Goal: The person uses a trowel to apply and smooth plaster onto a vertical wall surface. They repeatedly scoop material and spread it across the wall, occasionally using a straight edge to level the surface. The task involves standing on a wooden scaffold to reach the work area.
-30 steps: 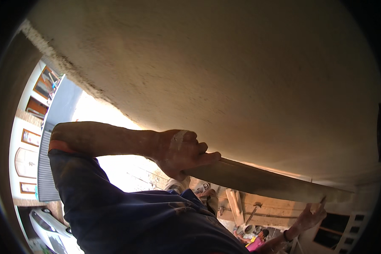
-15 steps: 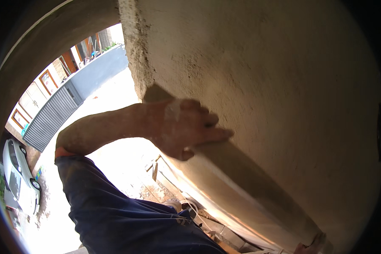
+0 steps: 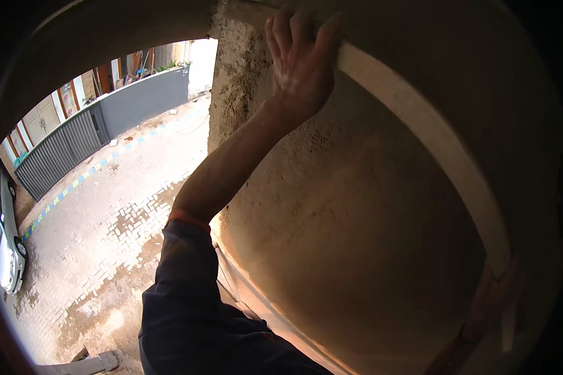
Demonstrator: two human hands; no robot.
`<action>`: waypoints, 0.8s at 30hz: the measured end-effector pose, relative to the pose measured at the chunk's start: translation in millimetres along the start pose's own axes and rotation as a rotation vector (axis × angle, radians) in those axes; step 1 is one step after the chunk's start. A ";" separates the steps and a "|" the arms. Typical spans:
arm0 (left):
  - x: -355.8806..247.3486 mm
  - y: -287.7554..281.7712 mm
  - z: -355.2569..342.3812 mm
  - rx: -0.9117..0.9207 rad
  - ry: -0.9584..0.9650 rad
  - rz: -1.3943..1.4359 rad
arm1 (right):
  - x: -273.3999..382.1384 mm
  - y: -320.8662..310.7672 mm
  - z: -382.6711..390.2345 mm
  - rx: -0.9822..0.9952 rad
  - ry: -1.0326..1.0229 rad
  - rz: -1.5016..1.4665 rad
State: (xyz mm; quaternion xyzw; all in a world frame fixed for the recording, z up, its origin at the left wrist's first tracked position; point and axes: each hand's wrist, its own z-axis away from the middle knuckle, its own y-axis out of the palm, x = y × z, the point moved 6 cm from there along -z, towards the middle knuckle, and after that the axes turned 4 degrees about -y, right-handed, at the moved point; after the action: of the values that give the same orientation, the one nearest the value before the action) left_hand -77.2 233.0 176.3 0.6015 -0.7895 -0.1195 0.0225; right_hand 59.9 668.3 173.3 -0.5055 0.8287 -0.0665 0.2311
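Running upper centre to lower right, the board (image 3: 422, 115) has the left hand (image 3: 301, 67) clamped near its top end. Right hand (image 3: 494, 292) meets the lower end, grip too dim to tell.

From the person's head, one fisheye camera is facing the wall (image 3: 356, 194) at close range, its gaze slanting downward and also reaching past the wall's left edge onto the farther paving (image 3: 137, 215).
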 end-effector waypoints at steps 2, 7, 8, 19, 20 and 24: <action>18.2 18.5 -15.5 0.150 -0.100 -0.040 | 21.1 -6.0 -28.6 -0.108 -0.113 -0.025; 47.2 59.3 -19.2 -0.130 -0.216 0.087 | 63.8 -16.4 -68.6 -0.204 -0.195 0.070; 53.2 70.0 -17.9 -0.158 -0.233 0.109 | 68.1 -12.9 -72.2 -0.195 -0.204 0.052; 17.2 39.7 2.7 -0.182 -0.283 0.333 | 85.1 -20.0 -79.9 -0.222 -0.286 0.167; -11.6 39.2 8.5 -0.140 -0.169 0.411 | 81.3 -17.9 -77.1 -0.194 -0.261 0.145; -53.3 33.3 -0.6 -0.201 0.005 0.701 | 97.5 -28.2 -87.1 -0.146 -0.215 0.101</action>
State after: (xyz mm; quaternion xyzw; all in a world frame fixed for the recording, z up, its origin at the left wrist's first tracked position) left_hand -93.9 292.1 189.9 0.2895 -0.9320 -0.1802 0.1233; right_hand 6.2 559.4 229.3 -0.4829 0.8261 0.0602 0.2841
